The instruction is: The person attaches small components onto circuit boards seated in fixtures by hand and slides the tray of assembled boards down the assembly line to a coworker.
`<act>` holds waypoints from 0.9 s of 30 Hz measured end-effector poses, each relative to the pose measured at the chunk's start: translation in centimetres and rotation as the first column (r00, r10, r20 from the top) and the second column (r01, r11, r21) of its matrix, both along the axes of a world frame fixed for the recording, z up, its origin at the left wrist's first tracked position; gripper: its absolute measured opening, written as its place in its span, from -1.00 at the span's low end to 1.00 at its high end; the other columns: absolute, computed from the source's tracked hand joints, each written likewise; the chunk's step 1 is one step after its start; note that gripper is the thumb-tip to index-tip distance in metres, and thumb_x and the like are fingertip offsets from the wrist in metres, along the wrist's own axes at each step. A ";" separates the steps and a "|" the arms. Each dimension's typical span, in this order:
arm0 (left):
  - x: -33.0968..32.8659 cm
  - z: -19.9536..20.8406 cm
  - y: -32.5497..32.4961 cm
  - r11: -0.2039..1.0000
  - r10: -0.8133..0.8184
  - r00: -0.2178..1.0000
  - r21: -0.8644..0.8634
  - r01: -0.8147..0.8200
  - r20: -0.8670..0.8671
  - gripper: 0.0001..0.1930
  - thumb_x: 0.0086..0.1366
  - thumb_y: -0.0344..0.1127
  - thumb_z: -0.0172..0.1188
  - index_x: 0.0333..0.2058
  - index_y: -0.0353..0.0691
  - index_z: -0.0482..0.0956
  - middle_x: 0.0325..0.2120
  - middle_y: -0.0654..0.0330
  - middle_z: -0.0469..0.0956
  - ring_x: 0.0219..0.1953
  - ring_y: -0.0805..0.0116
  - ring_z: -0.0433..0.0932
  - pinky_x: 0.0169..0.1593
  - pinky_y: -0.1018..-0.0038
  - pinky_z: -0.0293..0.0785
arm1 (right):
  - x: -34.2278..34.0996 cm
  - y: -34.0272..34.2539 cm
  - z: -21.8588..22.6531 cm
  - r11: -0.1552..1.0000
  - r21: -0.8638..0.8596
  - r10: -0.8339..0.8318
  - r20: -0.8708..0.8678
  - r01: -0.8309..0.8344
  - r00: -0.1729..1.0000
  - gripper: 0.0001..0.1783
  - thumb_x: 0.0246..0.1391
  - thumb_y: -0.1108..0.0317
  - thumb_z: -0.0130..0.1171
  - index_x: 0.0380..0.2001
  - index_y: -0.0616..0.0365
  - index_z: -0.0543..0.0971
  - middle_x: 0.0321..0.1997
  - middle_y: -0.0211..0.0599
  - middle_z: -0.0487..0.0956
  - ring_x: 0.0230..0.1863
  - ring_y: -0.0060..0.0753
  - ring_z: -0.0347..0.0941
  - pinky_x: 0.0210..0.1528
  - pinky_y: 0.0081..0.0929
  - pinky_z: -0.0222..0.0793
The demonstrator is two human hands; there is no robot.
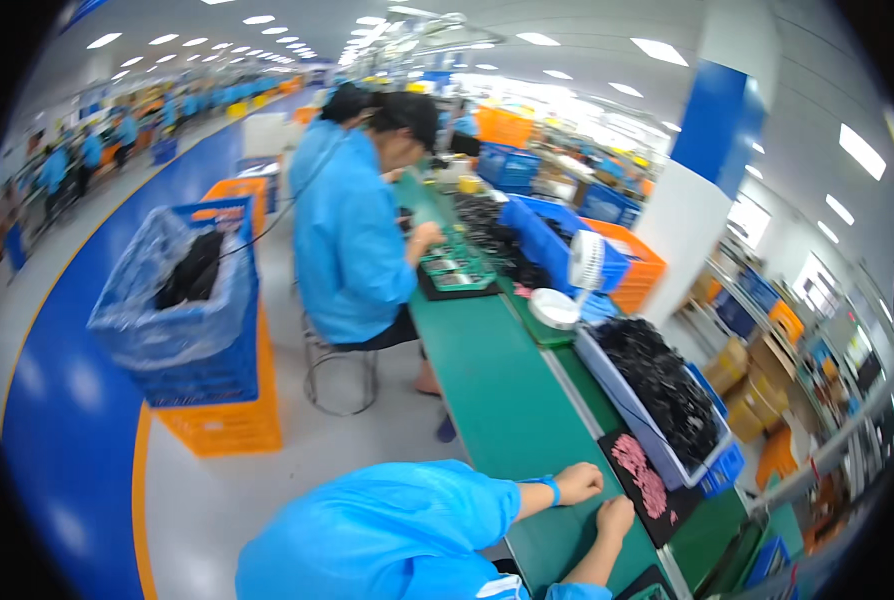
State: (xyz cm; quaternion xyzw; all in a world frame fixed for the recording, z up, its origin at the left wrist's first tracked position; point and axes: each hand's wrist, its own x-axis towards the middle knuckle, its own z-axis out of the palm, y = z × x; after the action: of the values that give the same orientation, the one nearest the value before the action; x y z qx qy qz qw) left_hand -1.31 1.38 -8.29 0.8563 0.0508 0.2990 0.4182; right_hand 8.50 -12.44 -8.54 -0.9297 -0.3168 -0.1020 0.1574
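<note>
My left hand (pixel 579 482), with a blue band at the wrist, is held over the green work surface (pixel 512 400), fingers curled closed. Just below it in the picture, my right hand (pixel 615 518) is also closed, its knuckles near the left hand but apart from it. Whatever the fingers hold, if anything, is too small or hidden to make out. Right beside both hands lies a black mat (pixel 675 505) with a heap of small pink pieces (pixel 639 478). Beyond it stands a pale bin (pixel 592 350) full of black parts (pixel 657 385).
A white fan (pixel 585 262) stands farther along the bench. Past it are a blue bin (pixel 527 225) and an orange crate (pixel 632 262). A co-worker in blue (pixel 352 220) sits at left, hands over green boards (pixel 457 265). A plastic-lined blue crate (pixel 182 375) stands on the floor.
</note>
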 end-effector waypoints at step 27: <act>0.2 1.0 -0.6 1.000 0.031 0.996 0.006 -0.031 -0.088 -0.85 0.09 -0.25 0.25 -0.45 -0.20 0.63 -0.44 0.13 0.57 -0.27 0.15 0.54 -0.18 0.28 0.48 | -1.4 0.8 -0.5 0.622 0.757 0.290 -0.461 0.201 0.839 -0.94 0.16 0.47 0.03 -0.35 0.25 0.44 -0.41 -0.21 0.59 -0.42 -0.41 0.57 -0.46 -0.53 0.44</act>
State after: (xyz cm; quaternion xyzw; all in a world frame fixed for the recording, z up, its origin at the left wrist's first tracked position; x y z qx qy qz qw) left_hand -1.06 0.78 -7.32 0.8687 0.0818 0.2674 0.4089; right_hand 7.10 -11.66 -9.02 -0.7472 -0.2062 0.0423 0.6303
